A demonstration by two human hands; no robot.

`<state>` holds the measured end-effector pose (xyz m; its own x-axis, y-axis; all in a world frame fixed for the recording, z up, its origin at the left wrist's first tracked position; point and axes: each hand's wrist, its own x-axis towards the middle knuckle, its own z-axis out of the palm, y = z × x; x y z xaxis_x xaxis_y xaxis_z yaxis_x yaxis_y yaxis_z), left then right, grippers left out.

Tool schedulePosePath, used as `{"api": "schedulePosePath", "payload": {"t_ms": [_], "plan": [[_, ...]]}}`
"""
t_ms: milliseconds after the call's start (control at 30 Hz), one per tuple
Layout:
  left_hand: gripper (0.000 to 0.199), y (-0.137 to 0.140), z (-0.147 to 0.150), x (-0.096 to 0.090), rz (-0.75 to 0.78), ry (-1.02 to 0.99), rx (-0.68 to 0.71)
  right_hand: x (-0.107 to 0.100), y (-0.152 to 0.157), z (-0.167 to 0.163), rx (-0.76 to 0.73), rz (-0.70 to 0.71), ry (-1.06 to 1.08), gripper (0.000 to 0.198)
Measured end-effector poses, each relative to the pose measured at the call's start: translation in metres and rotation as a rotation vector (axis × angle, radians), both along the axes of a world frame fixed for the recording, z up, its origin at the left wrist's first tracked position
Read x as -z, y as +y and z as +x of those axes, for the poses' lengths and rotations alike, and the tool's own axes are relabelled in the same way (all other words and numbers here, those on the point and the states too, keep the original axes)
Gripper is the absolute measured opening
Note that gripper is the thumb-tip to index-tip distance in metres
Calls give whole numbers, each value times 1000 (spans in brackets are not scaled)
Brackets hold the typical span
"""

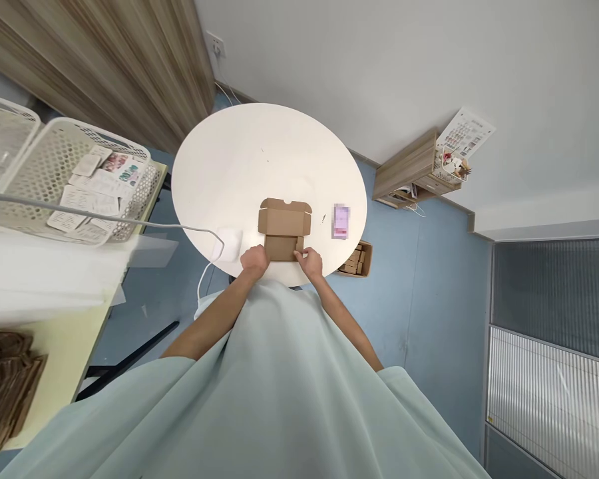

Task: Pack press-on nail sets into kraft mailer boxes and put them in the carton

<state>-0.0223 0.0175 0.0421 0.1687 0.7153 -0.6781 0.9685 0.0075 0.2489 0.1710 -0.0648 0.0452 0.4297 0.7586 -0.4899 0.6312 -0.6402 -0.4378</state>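
Note:
A small brown cardboard box (284,219) lies at the near edge of the round white table (239,153), its lid folded back away from me and its flaps spread. My left hand (254,261) is closed at the box's near left corner, the fingertips mostly hidden. On the near right side, my right hand (310,263) pinches the box wall between thumb and fingers. The inside of the box shows bare cardboard. To the right of the box lies a pink, blurred-out rectangular item (340,221).
A white device (229,245) with a grey cable is on the table's left. White baskets (24,179) holding printed cards stand on a side table at left, with stacked brown cardboard (10,386) nearer me. A carton (367,259) of small boxes sits on the floor at right.

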Motion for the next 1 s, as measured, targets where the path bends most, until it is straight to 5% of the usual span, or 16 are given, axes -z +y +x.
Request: {"api": "schedulePosePath", "payload": {"t_ms": [400, 733, 1000], "plan": [[47, 2, -13, -5, -26, -109, -77, 0, 24, 3, 1, -148, -146, 14], [40, 2, -30, -13, -15, -212, -75, 0, 34, -7, -25, -221, -245, 10], [53, 21, -74, -17, 111, -165, -362, -16, 33, -13, 22, -240, -303, 11]]}}
